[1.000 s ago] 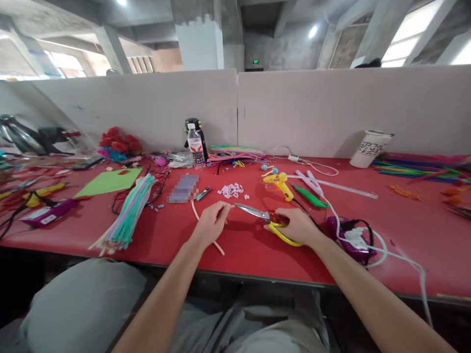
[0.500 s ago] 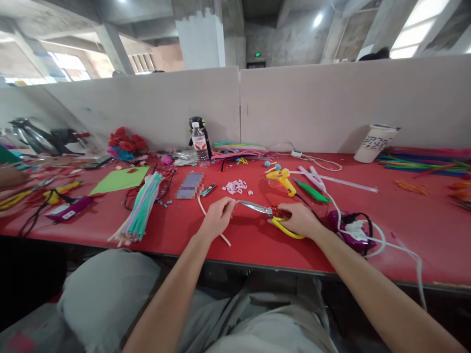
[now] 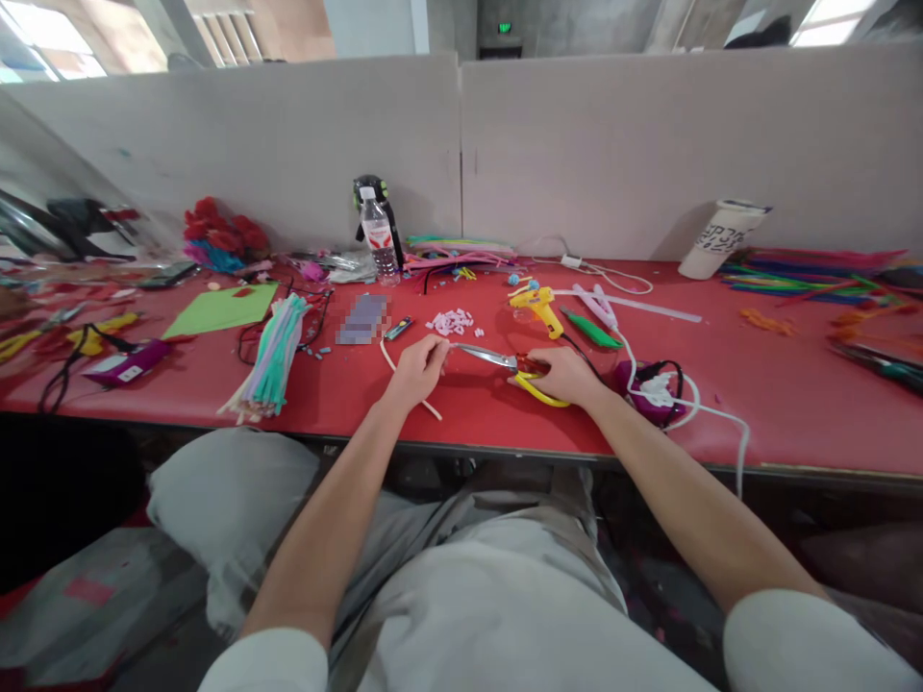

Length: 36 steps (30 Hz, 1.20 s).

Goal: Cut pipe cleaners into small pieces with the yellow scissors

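My right hand [image 3: 566,375] is wrapped round the handles of scissors [image 3: 487,356], which have yellow and red grips. The blades point left and their tips reach the fingertips of my left hand [image 3: 419,370]. Those fingers are pinched together; what they hold, if anything, is too small to make out. A white strip [image 3: 433,407] lies partly under my left wrist on the red table. Just beyond the blades is a small heap of pale pink pieces [image 3: 451,321].
A yellow glue gun [image 3: 537,308], green tool [image 3: 592,330] and purple box with cables [image 3: 653,394] are to the right. A bundle of fuzzy stems [image 3: 275,360], green sheet [image 3: 223,308], bottle [image 3: 380,240] and blurred flat object [image 3: 362,319] are on the left. A cup [image 3: 721,240] stands back right.
The view has tilted down and shifted, so the table sits higher in the picture. Both hands and the scissors keep nearly the same pose relative to the table.
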Each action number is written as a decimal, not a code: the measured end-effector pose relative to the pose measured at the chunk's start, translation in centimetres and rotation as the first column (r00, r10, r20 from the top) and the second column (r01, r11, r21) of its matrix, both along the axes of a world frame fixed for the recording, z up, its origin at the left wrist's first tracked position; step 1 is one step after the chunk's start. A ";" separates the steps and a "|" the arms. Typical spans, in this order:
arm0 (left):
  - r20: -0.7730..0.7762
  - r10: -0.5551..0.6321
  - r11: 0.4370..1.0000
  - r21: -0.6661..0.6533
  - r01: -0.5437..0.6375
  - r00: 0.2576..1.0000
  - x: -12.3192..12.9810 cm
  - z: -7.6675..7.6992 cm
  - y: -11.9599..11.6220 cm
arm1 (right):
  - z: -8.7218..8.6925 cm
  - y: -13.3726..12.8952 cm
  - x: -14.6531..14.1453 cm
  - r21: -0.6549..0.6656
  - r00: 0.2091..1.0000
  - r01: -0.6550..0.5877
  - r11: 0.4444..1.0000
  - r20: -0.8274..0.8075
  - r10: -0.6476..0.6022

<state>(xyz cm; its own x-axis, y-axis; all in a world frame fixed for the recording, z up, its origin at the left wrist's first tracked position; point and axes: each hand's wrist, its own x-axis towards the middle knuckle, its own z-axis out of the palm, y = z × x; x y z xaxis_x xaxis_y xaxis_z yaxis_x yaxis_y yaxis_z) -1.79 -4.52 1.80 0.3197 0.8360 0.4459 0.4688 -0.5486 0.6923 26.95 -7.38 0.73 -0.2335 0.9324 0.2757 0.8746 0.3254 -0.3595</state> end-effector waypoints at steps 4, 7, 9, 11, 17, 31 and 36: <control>0.028 -0.018 1.000 0.008 0.018 0.999 0.1 -0.2 0.2 | -0.1 0.1 0.2 0.006 1.000 -0.004 1.000 -0.014 0.004; 0.038 -0.017 1.000 0.019 0.016 0.999 0.2 -0.2 0.3 | -0.2 0.2 0.4 0.008 1.000 -0.014 1.000 -0.019 0.014; 0.040 -0.020 1.000 0.017 0.019 0.999 0.2 -0.2 0.3 | -0.3 0.2 0.4 0.011 1.000 -0.016 1.000 -0.025 0.016; 0.037 -0.027 1.000 0.014 0.026 0.999 0.2 -0.2 0.3 | -0.2 0.1 0.4 0.007 0.999 -0.013 1.000 -0.029 0.013; 0.030 -0.015 1.000 0.016 0.014 0.999 0.2 -0.2 0.2 | 0.2 -0.1 0.2 -0.003 1.000 -0.006 1.000 -0.030 0.006; 0.027 -0.012 1.000 -0.016 0.012 1.000 0.2 0.0 0.1 | -0.1 0.2 0.0 -0.013 0.999 -0.015 1.000 -0.042 0.015; 0.040 -0.019 1.000 -0.025 0.020 0.999 0.2 -0.1 0.0 | -0.3 0.3 0.1 -0.006 0.999 -0.006 1.000 -0.032 0.006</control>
